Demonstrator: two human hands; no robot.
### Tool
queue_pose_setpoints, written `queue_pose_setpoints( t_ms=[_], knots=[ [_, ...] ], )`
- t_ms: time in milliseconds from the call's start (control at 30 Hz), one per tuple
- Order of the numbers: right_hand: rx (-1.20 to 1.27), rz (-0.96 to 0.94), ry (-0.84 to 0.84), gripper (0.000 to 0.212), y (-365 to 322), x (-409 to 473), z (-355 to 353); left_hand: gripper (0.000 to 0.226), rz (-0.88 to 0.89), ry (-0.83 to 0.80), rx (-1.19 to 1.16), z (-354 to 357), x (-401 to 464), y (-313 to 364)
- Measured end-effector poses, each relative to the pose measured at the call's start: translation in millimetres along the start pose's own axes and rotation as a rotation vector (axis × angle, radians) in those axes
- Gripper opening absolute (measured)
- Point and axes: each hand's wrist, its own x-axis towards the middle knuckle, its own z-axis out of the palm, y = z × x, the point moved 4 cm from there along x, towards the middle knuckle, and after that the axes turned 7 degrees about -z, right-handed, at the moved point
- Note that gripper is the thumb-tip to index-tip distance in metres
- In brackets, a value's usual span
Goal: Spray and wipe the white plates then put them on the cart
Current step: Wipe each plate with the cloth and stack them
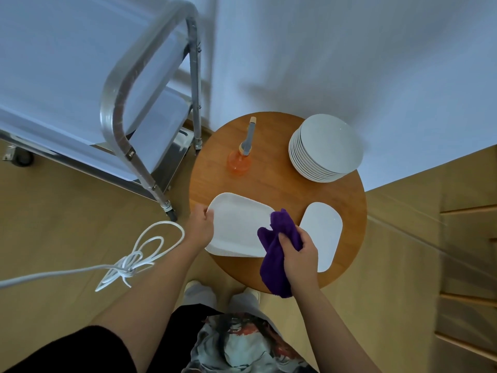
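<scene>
Left hand (pixel 201 224) pinches the plate (pixel 236 224) rim; right hand (pixel 298 254) grips the cloth (pixel 279 243). The plate overhangs the table (pixel 269 181) edge, so hard wiping could tip it off.

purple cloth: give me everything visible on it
The purple cloth is deep violet, looks like soft fleecy towelling, and is bunched rather than folded. The right hand grips its middle, thumb across the front. Its upper end rises in a rounded lobe over the right edge of the rectangular white plate that the left hand holds at its left rim; whether it presses on the plate is unclear. Its lower end hangs limp past the near edge of the round wooden table.
</scene>
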Motion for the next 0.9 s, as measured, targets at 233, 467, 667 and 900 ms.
queue_pose_setpoints(
  t_ms=[233,467,667,900],
  knots=[
    [0.153,0.038,0.141,0.021,-28.4,6.0,-15.4,0.033,-0.064,-0.036,-0.524,-1.4,-38.6,38.0],
    [0.146,-0.19,0.234,0.039,-109.8,7.3,-67.6,0.062,-0.091,-0.28,-0.983,-26.2,-91.1,112.3],
    [-0.256,-0.466,0.171,0.054,-170.1,-3.5,-76.7,0.069,0.096,-0.27,-1.0,-47.4,-141.1,170.5],
    [-0.116,-0.73,0.345,0.049,-217.0,-5.0,-60.2,0.099,0.25,-0.031,-0.81,-57.8,-174.3,196.5]
  ],
)
